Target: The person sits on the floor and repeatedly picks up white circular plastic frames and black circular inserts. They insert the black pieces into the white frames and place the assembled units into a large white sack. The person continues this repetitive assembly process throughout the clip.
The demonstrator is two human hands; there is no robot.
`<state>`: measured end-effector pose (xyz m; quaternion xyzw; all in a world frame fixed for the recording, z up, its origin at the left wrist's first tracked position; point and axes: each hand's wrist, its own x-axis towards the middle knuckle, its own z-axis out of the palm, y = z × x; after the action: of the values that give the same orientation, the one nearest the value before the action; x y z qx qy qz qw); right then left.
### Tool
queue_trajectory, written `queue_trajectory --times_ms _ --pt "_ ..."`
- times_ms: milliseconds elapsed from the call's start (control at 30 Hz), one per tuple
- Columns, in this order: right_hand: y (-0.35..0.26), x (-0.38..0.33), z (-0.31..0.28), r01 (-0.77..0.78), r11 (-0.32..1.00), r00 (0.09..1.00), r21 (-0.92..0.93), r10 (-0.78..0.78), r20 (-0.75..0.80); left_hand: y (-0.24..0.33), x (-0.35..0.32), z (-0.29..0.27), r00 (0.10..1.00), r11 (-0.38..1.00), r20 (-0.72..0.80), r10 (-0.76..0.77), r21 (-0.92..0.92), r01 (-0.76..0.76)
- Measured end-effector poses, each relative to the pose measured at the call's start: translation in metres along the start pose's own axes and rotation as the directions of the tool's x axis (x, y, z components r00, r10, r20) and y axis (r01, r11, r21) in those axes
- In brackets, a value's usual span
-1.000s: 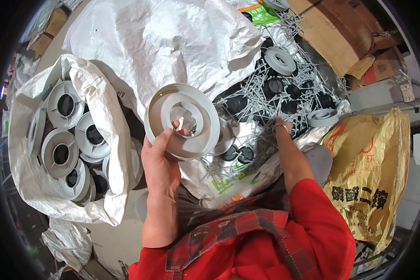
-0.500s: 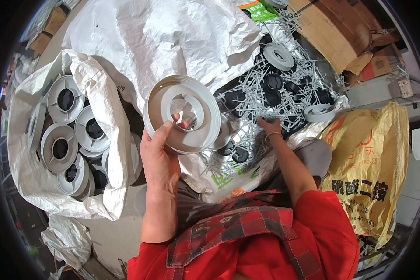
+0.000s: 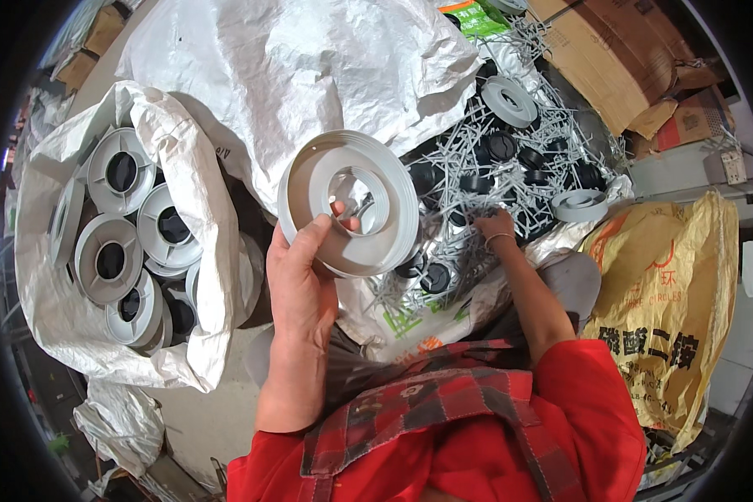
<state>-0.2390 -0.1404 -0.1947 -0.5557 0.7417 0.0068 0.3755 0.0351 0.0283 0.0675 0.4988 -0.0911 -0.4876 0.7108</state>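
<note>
Shifted slightly right since 0.5 s ago with the left hand (image 3: 301, 272), gripping 1 grey ring (image 3: 356, 251) left of the right hand (image 3: 496, 224). Reaching with the latter into heaped grey sticks (image 3: 458, 163) and black caps (image 3: 502, 146), with fingertips too hidden to tell any hold. Farther out, flanked by a white sack (image 3: 213, 276) of similar rings (image 3: 109, 289) and a yellow sack (image 3: 644, 284).
</note>
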Motion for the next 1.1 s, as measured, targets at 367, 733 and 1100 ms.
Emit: queue_trajectory --times_ms 367,733,1100 --pt "0.039 0.0 -0.003 -0.043 0.989 0.939 0.142 -0.009 0.343 0.005 -0.002 -0.009 0.999 0.999 -0.017 0.029 -0.016 -0.029" --pt "0.089 0.057 0.116 0.125 0.888 0.98 0.443 -0.041 -0.194 0.006 -0.003 -0.011 1.0 1.0 -0.009 0.03 -0.004 -0.03" --pt "-0.041 -0.017 0.099 -0.292 0.952 0.953 0.097 0.298 -0.058 0.006 -0.005 -0.01 1.0 1.0 -0.01 0.004 -0.013 -0.004"
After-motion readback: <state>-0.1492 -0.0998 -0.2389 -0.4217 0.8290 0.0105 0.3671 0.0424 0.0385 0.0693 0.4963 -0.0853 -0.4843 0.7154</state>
